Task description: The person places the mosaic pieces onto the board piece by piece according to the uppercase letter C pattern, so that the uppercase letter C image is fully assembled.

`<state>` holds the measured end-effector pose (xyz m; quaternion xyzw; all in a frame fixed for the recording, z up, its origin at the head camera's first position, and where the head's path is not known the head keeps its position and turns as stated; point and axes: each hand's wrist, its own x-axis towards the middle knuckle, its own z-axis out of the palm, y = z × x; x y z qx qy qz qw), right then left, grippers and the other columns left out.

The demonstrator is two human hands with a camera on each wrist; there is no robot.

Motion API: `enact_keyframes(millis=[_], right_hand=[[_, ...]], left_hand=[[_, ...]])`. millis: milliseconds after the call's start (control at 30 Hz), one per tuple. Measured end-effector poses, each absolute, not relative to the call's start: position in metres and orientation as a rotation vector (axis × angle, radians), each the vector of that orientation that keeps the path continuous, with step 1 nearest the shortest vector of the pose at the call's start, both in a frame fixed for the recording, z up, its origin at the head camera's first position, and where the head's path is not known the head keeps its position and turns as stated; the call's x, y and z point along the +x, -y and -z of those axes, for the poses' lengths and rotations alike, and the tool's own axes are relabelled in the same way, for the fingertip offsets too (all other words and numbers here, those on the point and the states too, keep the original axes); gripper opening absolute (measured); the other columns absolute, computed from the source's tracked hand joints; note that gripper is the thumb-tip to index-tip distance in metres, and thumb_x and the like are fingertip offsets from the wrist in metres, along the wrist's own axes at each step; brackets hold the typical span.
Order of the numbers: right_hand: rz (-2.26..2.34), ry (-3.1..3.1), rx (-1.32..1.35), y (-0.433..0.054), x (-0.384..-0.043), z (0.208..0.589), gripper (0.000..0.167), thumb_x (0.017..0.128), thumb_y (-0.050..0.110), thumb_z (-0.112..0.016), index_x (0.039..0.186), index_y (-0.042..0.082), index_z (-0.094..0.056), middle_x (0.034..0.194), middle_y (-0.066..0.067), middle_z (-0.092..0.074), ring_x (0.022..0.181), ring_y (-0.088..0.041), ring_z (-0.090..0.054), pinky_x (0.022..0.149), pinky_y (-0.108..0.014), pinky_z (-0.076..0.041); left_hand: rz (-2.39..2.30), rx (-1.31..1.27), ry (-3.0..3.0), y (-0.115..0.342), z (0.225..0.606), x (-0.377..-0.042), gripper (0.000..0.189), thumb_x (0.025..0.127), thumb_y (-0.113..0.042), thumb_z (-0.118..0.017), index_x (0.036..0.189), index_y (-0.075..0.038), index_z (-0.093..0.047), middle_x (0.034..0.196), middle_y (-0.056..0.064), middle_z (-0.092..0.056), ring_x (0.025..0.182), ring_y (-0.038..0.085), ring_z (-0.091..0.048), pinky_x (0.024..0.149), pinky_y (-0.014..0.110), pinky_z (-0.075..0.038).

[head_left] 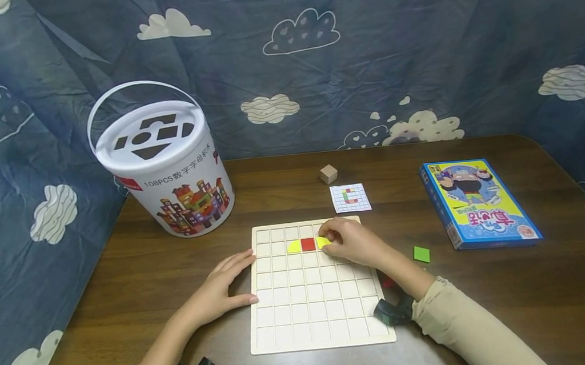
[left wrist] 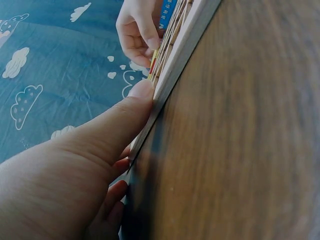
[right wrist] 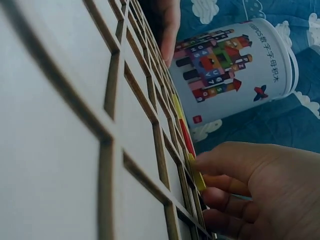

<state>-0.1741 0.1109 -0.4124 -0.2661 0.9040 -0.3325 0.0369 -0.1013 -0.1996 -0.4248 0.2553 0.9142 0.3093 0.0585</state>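
A pale wooden grid board (head_left: 292, 315) lies flat on the table. In its second row from the far side sit a yellow tile (head_left: 295, 247) with a rounded corner, a red square tile (head_left: 307, 244) and, to the right, another yellow tile (head_left: 322, 242). My right hand (head_left: 353, 242) pinches that right-hand yellow tile between thumb and fingers, down at its cell beside the red one; the fingers partly cover it. My left hand (head_left: 219, 289) rests at the board's left edge, thumb and fingers spread; in the left wrist view its thumb (left wrist: 120, 120) touches the edge.
A small card (head_left: 350, 198) with a coloured grid pattern and a wooden cube (head_left: 328, 174) lie beyond the board. A green square tile (head_left: 422, 253) and a partly hidden red piece (head_left: 388, 282) are by my right forearm. A white bucket (head_left: 184, 182) stands back left, a blue-yellow box (head_left: 480, 202) right.
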Motion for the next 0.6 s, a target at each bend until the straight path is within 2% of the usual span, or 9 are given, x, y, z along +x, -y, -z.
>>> enact_keyframes(millis=[133, 367, 600], right_hand=[[1.043, -2.758, -0.823, -0.111, -0.173, 0.412, 0.017, 0.075, 0.009, -0.070, 0.091, 0.007, -0.063, 0.072, 0.004, -0.049, 0.067, -0.012, -0.044, 0.057, -0.025, -0.040], [1.053, -2.730, -0.791, -0.111, -0.173, 0.411, 0.018, 0.074, 0.013, -0.073, 0.087, 0.010, -0.061, 0.071, 0.004, -0.048, 0.068, -0.013, -0.045, 0.057, -0.025, -0.039], [1.081, -2.622, -0.844, -0.120, -0.173, 0.401, 0.028, 0.075, 0.013, -0.072, 0.100, 0.005, -0.061, 0.082, -0.001, -0.054, 0.074, -0.016, -0.048, 0.063, -0.026, -0.043]], left_hand=[[-0.940, 0.779, -2.773, 0.200, 0.425, -0.101, 0.078, 0.074, -0.048, -0.066, 0.138, -0.014, -0.037, 0.144, 0.003, -0.028, 0.130, 0.027, -0.022, 0.101, 0.052, -0.022], [-0.948, 0.786, -2.779, 0.200, 0.425, -0.101, 0.078, 0.074, -0.049, -0.066, 0.138, -0.014, -0.037, 0.144, 0.004, -0.029, 0.130, 0.028, -0.023, 0.101, 0.052, -0.021], [-0.949, 0.776, -2.768, 0.199, 0.424, -0.100, 0.078, 0.074, -0.048, -0.066, 0.138, -0.014, -0.037, 0.144, 0.003, -0.028, 0.130, 0.030, -0.022, 0.101, 0.053, -0.020]])
